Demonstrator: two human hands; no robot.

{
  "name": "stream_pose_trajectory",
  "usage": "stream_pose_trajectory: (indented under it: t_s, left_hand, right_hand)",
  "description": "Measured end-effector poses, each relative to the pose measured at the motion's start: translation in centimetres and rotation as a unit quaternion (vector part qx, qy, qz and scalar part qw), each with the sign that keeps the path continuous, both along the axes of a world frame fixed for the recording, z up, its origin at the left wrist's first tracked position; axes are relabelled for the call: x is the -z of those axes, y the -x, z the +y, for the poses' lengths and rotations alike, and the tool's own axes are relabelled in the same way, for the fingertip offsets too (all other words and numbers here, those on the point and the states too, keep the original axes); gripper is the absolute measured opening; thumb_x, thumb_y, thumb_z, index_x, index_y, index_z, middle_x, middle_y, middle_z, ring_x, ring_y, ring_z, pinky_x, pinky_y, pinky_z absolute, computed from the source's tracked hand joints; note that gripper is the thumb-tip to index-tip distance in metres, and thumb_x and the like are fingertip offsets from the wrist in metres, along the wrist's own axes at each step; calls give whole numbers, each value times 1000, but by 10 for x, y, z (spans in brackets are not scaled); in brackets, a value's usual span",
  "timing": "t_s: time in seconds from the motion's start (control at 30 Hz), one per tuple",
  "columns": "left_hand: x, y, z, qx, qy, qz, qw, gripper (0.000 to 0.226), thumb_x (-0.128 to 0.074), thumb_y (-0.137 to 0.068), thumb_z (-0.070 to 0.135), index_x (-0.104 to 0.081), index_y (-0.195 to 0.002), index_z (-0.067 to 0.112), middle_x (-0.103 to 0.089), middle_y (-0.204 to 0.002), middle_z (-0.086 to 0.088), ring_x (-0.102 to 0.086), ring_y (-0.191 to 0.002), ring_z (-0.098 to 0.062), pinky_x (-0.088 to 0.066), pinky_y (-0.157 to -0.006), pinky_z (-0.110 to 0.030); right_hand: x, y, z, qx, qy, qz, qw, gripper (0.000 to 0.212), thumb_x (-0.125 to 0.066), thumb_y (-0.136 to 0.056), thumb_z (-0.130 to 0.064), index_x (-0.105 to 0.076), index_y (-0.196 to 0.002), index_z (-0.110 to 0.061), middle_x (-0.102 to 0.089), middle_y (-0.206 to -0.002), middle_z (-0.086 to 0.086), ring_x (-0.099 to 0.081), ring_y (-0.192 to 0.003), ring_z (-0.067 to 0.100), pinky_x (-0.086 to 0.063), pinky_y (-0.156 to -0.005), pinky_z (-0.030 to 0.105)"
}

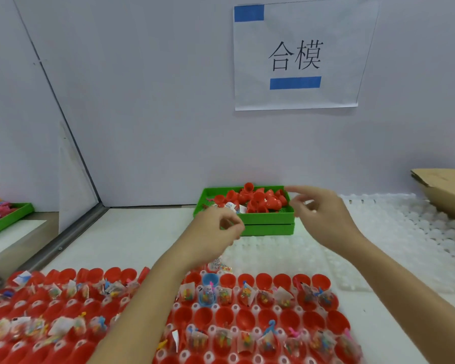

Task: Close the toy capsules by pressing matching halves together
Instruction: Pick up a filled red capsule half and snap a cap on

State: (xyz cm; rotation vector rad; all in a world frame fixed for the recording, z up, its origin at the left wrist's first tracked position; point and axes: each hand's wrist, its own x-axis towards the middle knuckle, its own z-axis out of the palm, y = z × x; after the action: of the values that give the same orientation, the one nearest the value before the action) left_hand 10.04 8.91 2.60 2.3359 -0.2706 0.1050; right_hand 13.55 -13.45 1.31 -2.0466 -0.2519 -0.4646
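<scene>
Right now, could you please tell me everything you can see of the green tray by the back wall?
The green tray looks like moulded plastic, rectangular, with a perforated floor. It seems to be two trays stacked, flat on the white table against the wall. Loose red capsule halves are heaped inside, with a few small packets. The left hand hides its front left corner; the right hand hovers at its right end.

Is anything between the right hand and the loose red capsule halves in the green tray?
Nothing visible blocks it. The right hand hovers open at the right front corner of the green tray, and the red capsule halves lie heaped and uncovered just beside its fingertips. The left hand is off to the tray's left front.
</scene>
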Motion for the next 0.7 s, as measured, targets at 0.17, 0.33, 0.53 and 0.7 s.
stream_pose_trajectory:
  t_s: [0.17, 0.33, 0.53, 0.7]
  left_hand:
    - [28, 29, -9, -63, -51, -8, 997, 14, -62, -94, 19, -72, -89, 28, -66, -86, 12, -63, -77, -3, -50, -67, -16]
    - [39, 11, 1, -212, -67, -26, 975, 18, -60, -94, 14, -68, -109, 19, -66, -108, -5, -63, -84, -12, -48, -73, -20]
    - [37, -20, 12, -152, -218, 26, 964, 20, -52, -98, 13, -71, -103, 13, -69, -112, -6, -63, -80, -16, -55, -77, -29]
    - [28, -35, 19, -70, -267, 83, 958, 20, -54, -96, 11, -71, -88, 14, -66, -96, -3, -56, -73, -13, -48, -63, -19]
  right_hand:
    - [35, 54, -20, -19, -13, 11, 1000, 35, -59, -94, -8, -69, -99, -42, -72, -85, -12, -67, -78, 5, -52, -66, 16]
    - [59, 75, -38, 9, -32, -34, 999, 41, -59, -92, 1, -70, -100, -37, -72, -86, -13, -65, -85, 0, -51, -61, 12]
    - [69, 79, -46, 15, -40, -32, 999, 42, -59, -91, 5, -72, -98, -35, -72, -83, -10, -65, -85, -2, -52, -66, 21]
    - [71, 80, -44, 14, -36, -41, 998, 42, -60, -91, 4, -71, -97, -36, -72, -83, -12, -65, -86, -3, -51, -68, 18]
